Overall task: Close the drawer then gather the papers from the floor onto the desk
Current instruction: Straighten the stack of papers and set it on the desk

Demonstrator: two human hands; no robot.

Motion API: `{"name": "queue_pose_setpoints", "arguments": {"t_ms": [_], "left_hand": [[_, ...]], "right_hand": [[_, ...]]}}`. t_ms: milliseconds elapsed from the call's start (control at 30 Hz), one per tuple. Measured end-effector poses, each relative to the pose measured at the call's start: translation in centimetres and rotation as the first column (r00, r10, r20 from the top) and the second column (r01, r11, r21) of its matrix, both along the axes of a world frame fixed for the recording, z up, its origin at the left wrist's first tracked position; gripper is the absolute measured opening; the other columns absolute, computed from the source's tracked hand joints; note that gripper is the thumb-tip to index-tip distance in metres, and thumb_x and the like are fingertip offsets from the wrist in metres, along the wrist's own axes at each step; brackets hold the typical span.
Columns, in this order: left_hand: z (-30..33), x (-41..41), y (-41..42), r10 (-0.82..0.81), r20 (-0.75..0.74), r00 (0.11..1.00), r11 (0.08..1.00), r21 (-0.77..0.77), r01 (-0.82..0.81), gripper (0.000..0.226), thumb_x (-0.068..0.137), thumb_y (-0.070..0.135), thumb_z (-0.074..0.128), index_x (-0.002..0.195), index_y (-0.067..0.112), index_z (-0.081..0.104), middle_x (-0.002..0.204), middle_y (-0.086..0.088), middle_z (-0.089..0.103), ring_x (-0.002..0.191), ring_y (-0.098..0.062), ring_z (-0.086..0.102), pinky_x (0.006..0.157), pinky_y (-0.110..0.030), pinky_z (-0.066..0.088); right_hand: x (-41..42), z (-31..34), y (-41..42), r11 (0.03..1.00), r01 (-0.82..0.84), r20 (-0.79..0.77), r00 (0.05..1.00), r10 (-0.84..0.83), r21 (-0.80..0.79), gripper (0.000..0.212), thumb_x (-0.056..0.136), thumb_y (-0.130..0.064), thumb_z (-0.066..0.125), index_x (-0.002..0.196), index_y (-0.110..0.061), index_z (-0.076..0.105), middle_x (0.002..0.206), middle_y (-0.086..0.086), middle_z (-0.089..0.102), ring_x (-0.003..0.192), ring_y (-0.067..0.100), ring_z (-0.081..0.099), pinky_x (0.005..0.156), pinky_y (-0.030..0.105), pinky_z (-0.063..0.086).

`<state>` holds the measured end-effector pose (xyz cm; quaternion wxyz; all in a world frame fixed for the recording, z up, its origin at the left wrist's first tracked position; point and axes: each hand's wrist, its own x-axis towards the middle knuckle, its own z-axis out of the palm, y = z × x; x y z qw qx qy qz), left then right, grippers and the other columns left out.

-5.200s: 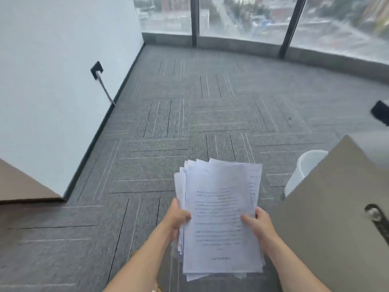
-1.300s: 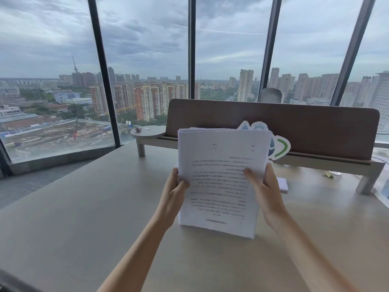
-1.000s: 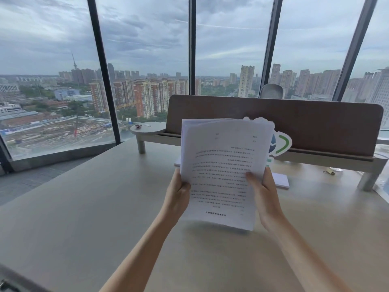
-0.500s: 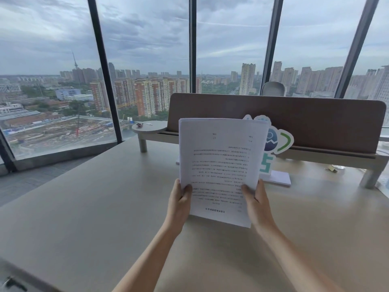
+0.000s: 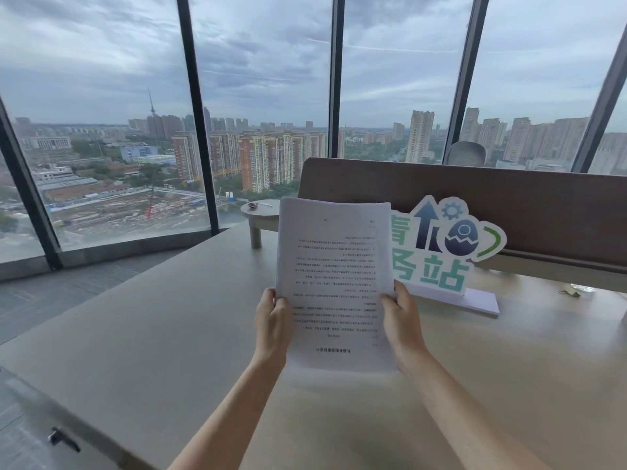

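A stack of white printed papers [image 5: 334, 273] stands nearly upright over the middle of the beige desk [image 5: 163, 340], its bottom edge at or just above the desktop. My left hand [image 5: 273, 322] grips the stack's lower left edge. My right hand [image 5: 402, 320] grips its lower right edge. The sheets look squared into one neat pile. At the bottom left, a cabinet front with a dark key or handle [image 5: 62, 439] shows below the desk edge; whether the drawer is closed I cannot tell.
A cut-out sign [image 5: 448, 245] on a white base stands just right of the papers. Behind runs a brown divider panel [image 5: 509, 205] with a low shelf [image 5: 261, 215]. Small items [image 5: 573, 290] lie at the far right. Floor-to-ceiling windows and grey carpet [image 5: 51, 296] lie beyond.
Five seconds ago I held the fanned papers over the carpet. Since then they came up over the desk; in the last second my hands slid lower on the stack and it sank toward the desktop.
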<state>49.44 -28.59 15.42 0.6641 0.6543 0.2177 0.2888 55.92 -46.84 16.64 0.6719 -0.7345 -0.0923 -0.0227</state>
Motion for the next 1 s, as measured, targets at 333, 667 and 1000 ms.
{"name": "queue_pose_setpoints", "arguments": {"t_ms": [333, 667, 1000], "left_hand": [[-0.4, -1.3, 10.2, 0.193, -0.186, 0.963, 0.98, 0.09, -0.179, 0.043, 0.076, 0.001, 0.037, 0.108, 0.011, 0.064, 0.094, -0.008, 0.07, 0.086, -0.031, 0.068, 0.076, -0.045, 0.059], [-2.0, 1.4, 20.5, 0.248, -0.361, 0.899, 0.955, 0.247, -0.164, 0.023, 0.083, 0.01, 0.053, 0.103, 0.013, 0.064, 0.101, -0.008, 0.07, 0.087, -0.027, 0.065, 0.074, -0.035, 0.055], [-3.5, 8.3, 28.8, 0.326, -0.48, 0.815, 0.891, 0.444, -0.095, 0.036, 0.086, 0.003, 0.046, 0.115, 0.004, 0.067, 0.118, -0.017, 0.068, 0.112, -0.033, 0.061, 0.092, -0.032, 0.047]], "right_hand": [[2.0, 0.2, 8.1, 0.948, -0.291, -0.246, 0.936, 0.253, -0.132, 0.029, 0.092, 0.004, 0.042, 0.099, -0.005, 0.069, 0.095, 0.01, 0.075, 0.078, 0.025, 0.072, 0.064, 0.036, 0.062], [6.7, -2.9, 18.1, 0.888, -0.404, -0.34, 0.885, 0.319, -0.218, 0.027, 0.081, 0.014, 0.053, 0.097, 0.009, 0.073, 0.095, 0.019, 0.077, 0.079, 0.029, 0.072, 0.076, 0.042, 0.063], [11.7, -5.7, 25.0, 0.902, -0.348, -0.275, 0.92, 0.278, -0.255, 0.017, 0.078, 0.007, 0.074, 0.082, -0.01, 0.076, 0.085, 0.007, 0.077, 0.086, 0.027, 0.076, 0.083, 0.043, 0.063]]}}
